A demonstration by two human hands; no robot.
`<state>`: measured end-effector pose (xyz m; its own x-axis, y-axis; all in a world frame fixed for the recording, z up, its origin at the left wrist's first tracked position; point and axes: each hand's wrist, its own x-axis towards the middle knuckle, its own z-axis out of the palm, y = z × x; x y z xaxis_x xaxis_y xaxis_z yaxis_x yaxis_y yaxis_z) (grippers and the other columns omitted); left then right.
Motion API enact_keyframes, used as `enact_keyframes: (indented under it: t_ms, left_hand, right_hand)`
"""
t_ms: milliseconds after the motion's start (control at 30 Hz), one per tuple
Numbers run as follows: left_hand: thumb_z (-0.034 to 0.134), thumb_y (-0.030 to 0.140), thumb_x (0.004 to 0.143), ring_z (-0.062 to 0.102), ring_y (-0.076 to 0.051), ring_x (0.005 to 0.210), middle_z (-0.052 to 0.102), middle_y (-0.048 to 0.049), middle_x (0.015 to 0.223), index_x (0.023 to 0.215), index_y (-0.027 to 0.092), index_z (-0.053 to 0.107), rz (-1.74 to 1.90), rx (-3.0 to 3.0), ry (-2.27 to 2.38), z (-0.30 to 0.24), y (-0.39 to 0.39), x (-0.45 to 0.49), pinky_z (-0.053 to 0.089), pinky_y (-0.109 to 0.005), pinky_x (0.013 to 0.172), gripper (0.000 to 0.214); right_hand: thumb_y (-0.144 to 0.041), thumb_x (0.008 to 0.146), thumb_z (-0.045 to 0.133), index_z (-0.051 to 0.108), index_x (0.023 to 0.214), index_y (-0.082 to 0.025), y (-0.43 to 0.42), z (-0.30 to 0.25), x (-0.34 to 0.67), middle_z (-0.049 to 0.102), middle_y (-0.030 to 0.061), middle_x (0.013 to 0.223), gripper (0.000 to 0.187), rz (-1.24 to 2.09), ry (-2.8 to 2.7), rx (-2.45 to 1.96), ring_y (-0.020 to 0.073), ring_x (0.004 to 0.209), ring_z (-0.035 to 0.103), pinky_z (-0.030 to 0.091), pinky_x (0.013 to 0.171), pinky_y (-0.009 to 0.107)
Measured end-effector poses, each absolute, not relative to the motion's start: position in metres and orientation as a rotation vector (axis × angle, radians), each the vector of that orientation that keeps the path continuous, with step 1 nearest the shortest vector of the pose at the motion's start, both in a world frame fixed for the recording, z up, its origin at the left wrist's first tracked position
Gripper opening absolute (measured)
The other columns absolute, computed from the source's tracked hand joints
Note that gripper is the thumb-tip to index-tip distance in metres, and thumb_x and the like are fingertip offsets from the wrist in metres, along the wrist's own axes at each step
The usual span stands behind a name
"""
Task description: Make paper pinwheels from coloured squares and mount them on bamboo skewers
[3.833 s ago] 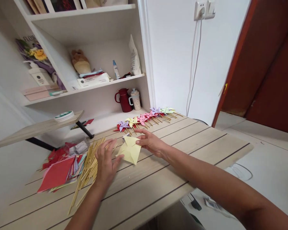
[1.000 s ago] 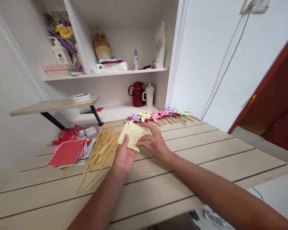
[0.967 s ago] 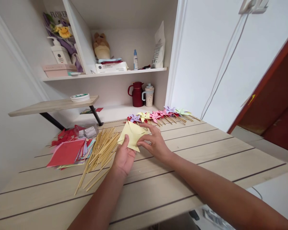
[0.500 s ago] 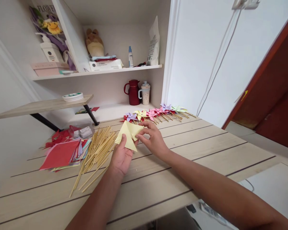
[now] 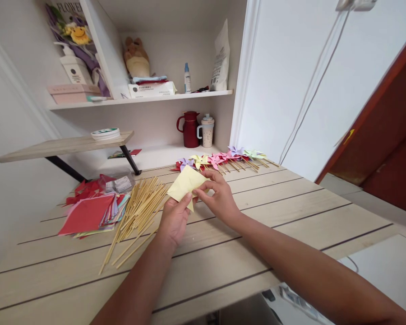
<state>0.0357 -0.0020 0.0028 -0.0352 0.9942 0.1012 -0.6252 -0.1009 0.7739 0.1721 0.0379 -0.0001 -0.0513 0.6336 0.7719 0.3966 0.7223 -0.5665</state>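
Observation:
A pale yellow folded paper (image 5: pixel 184 183) is lifted just above the wooden table (image 5: pixel 291 203). My left hand (image 5: pixel 174 219) pinches its lower edge between thumb and fingers. My right hand (image 5: pixel 218 196) grips its right side with the fingertips pressed on a flap. To the left lies a loose heap of thin bamboo sticks (image 5: pixel 137 212). Further left is a stack of coloured paper squares (image 5: pixel 89 214), red on top.
A row of finished paper pinwheels on sticks (image 5: pixel 219 159) lies along the table's back edge. A red jug (image 5: pixel 190 130) and a lidded cup (image 5: pixel 207 131) stand on the low shelf. A raised wooden board (image 5: pixel 64 145) holds a tape roll.
The yellow paper was lying on the table with my hands beside it; both hands now hold it lifted. Over the last second, its flaps have been folded in and it has turned slightly.

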Motion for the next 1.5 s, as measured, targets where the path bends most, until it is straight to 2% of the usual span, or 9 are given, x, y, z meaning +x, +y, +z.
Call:
enact_keyframes:
  t_ms: [133,333,767,900,967,1067,1200,1333,1500]
  left_hand:
    - [0.086,0.011,0.071,0.067,-0.026,0.121,0.077,-0.0125,0.118,0.113,0.016,0.075,1.544,0.733,0.655,0.002,-0.002,0.039,0.049,-0.039,0.109,0.043]
    - [0.085,0.012,0.072,0.07,-0.023,0.115,0.077,-0.0105,0.119,0.122,0.019,0.071,1.576,0.716,0.669,0.002,-0.001,0.037,0.052,-0.035,0.103,0.053]
    - [0.088,0.015,0.068,0.073,-0.021,0.106,0.079,-0.0064,0.108,0.116,0.02,0.073,1.673,0.745,0.775,-0.001,-0.002,0.042,0.052,-0.031,0.096,0.051]
    - [0.087,0.014,0.068,0.073,-0.022,0.102,0.079,-0.0073,0.104,0.107,0.017,0.075,1.718,0.749,0.82,0.0,-0.001,0.039,0.053,-0.032,0.093,0.041]
    - [0.086,0.013,0.069,0.073,-0.021,0.101,0.079,-0.0068,0.104,0.105,0.017,0.075,1.747,0.793,0.858,0.002,0.0,0.037,0.054,-0.031,0.091,0.038]
    - [0.086,0.011,0.068,0.072,-0.02,0.099,0.079,-0.0053,0.102,0.101,0.019,0.076,1.761,0.906,0.928,0.004,0.001,0.034,0.052,-0.028,0.091,0.035]
    - [0.085,0.008,0.067,0.071,-0.019,0.084,0.076,-0.0011,0.079,0.093,0.021,0.079,1.723,1.053,1.074,0.004,-0.001,0.032,0.052,-0.025,0.079,0.03]
    - [0.085,0.005,0.065,0.067,-0.019,0.077,0.073,0.0016,0.072,0.098,0.025,0.08,1.745,1.189,1.146,0.005,-0.006,0.032,0.05,-0.022,0.069,0.038]
    - [0.082,0.008,0.069,0.071,-0.022,0.095,0.078,-0.0017,0.092,0.112,0.026,0.078,1.828,1.354,1.317,0.006,-0.005,0.026,0.053,-0.027,0.085,0.047]
  right_hand:
    - [-0.026,0.085,0.072,0.071,0.068,-0.023,0.037,0.0,0.172,0.069,0.0099,0.112,0.017,0.251,-1.658,-0.825,0.0296,0.113,0.063,0.05,0.099,0.049]
    - [-0.026,0.085,0.072,0.071,0.069,-0.023,0.035,0.003,0.173,0.069,0.0101,0.113,0.016,0.268,-1.646,-0.845,0.0283,0.115,0.063,0.051,0.099,0.047]
    - [-0.023,0.085,0.071,0.067,0.066,-0.023,0.03,0.005,0.171,0.073,0.008,0.103,0.02,0.292,-1.663,-0.843,0.0279,0.108,0.067,0.05,0.096,0.047]
    - [-0.03,0.084,0.075,0.07,0.085,-0.024,0.032,0.008,0.173,0.069,0.0093,0.114,0.007,0.277,-1.644,-0.779,0.0276,0.113,0.064,0.051,0.099,0.046]
    - [-0.034,0.082,0.079,0.068,0.111,-0.025,0.035,0.011,0.177,0.067,0.0104,0.121,0.032,0.308,-1.634,-0.777,0.0286,0.117,0.063,0.05,0.102,0.048]
    - [-0.038,0.078,0.084,0.046,0.144,-0.027,0.041,0.014,0.185,0.067,0.0111,0.124,0.077,0.454,-1.682,-0.774,0.0294,0.12,0.062,0.047,0.105,0.051]
    - [-0.037,0.077,0.085,0.027,0.158,-0.029,0.045,0.021,0.196,0.068,0.0111,0.128,0.1,0.586,-1.763,-0.75,0.0297,0.13,0.058,0.045,0.109,0.051]
    - [-0.031,0.075,0.088,0.047,0.148,-0.031,0.042,0.03,0.204,0.069,0.0088,0.129,0.084,0.46,-1.892,-0.737,0.0296,0.128,0.059,0.043,0.111,0.05]
    - [-0.03,0.075,0.088,0.063,0.133,-0.032,0.038,0.036,0.205,0.062,0.009,0.137,0.063,0.162,-1.942,-0.761,0.0316,0.131,0.055,0.042,0.112,0.053]
